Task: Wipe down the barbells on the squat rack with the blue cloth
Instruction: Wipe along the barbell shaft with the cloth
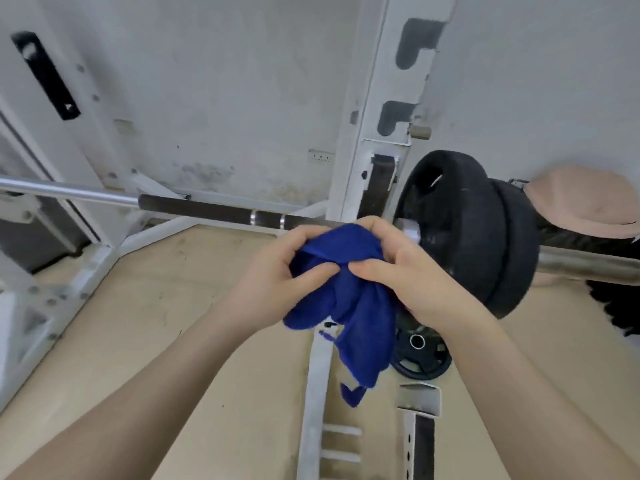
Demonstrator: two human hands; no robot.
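Note:
A blue cloth (349, 306) is bunched between both hands in the middle of the view, its loose end hanging down. My left hand (273, 275) grips its left side and my right hand (405, 271) grips its right side, thumbs nearly touching. Just behind the hands a barbell (194, 207) runs across the white squat rack (374, 133), silver at the left and dark in the middle. Two black weight plates (467, 230) sit on the bar's right end, right of the upright. The bar's section behind the cloth is hidden.
A small black plate (420, 355) lies on the tan floor below the hands. White rack base beams (315, 393) run along the floor. A beige rounded object (585, 202) rests at the right edge above the bar sleeve. A grey stained wall stands behind.

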